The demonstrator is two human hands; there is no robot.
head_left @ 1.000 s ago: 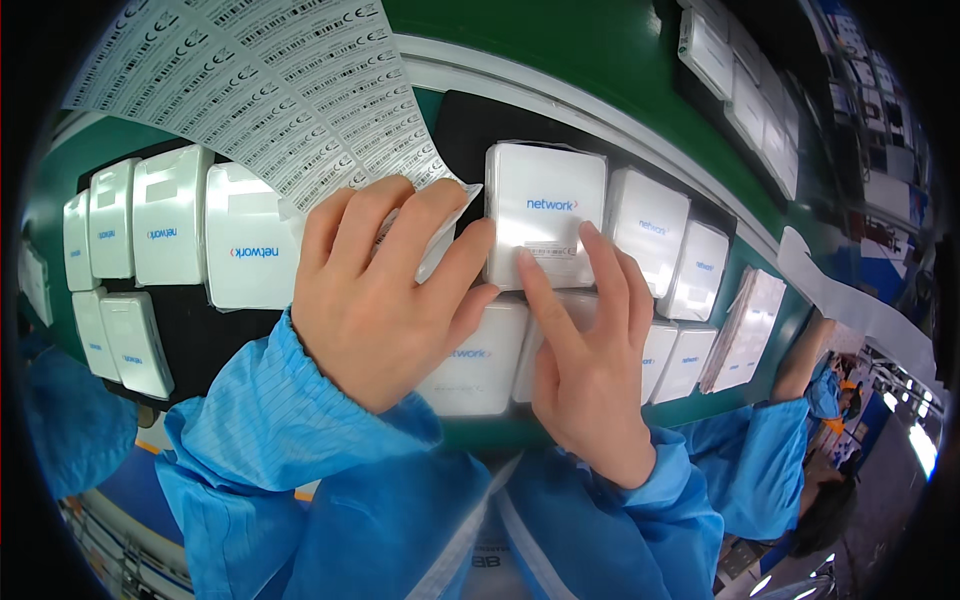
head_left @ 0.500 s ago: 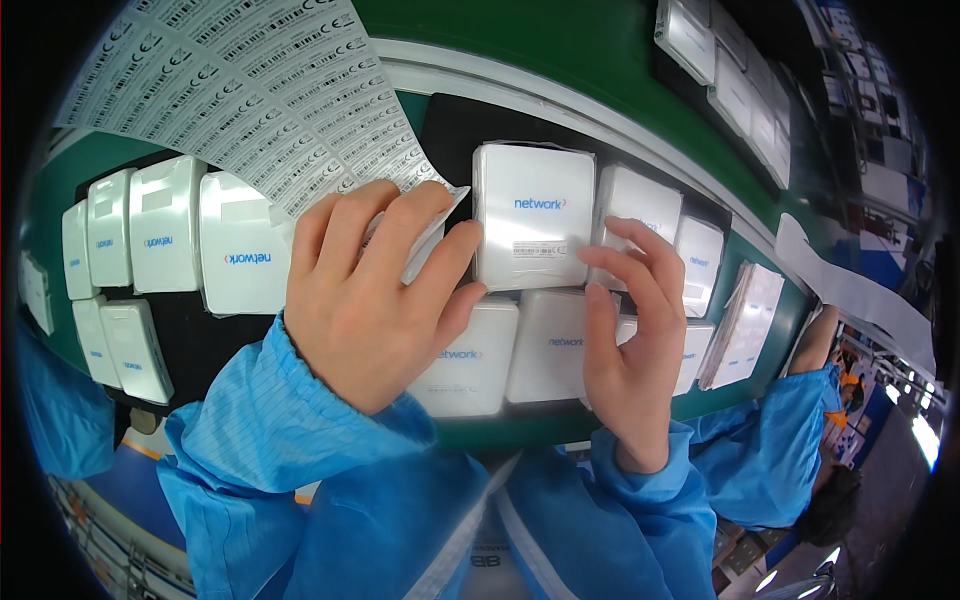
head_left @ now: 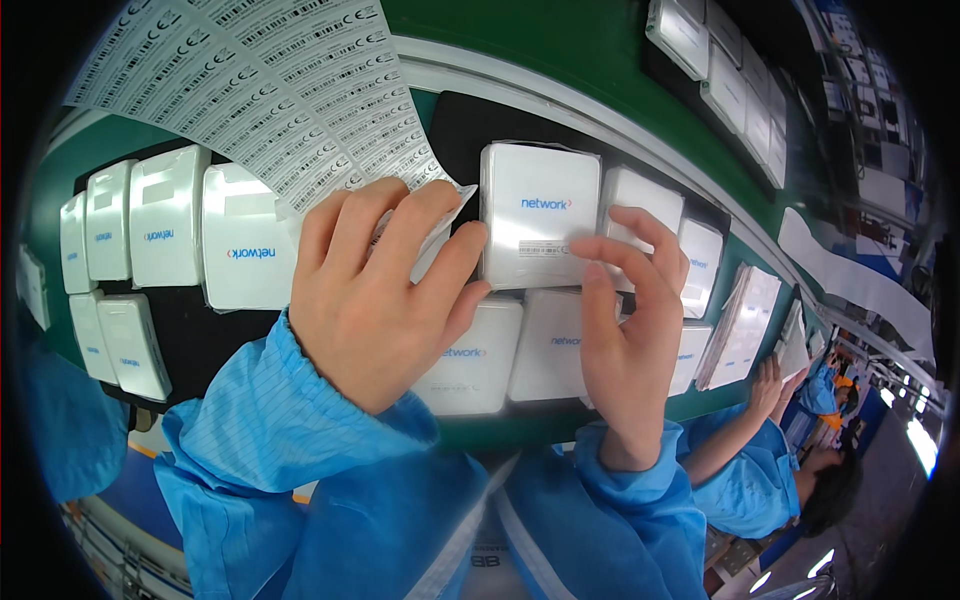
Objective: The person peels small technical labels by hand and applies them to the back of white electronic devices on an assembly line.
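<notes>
My left hand (head_left: 385, 285) is closed on the lower corner of a big sheet of barcode labels (head_left: 290, 90). The sheet sweeps up and away to the far left. Just right of those fingers lies a white flat box (head_left: 540, 175) in clear wrap, with blue print and a small barcode label (head_left: 543, 249) on its lower part. My right hand (head_left: 640, 310) hovers over the box's right edge with its fingers bent and apart. Its index fingertip is at the label's right end, while the thumb sits just below; whether they touch the box I cannot tell.
More white boxes (head_left: 465, 365) lie around on black mats (head_left: 460, 125) over a green table (head_left: 500, 432). Another group of boxes (head_left: 165, 215) is at left, and more (head_left: 740, 95) stand far right. At right are a stack of thin white packs (head_left: 740, 325) and a co-worker's hands (head_left: 770, 385).
Both my hands stay nearly in place, the right index finger shifting slightly left over the label. At right the co-worker's arms have moved, and their hands now show at a white piece.
</notes>
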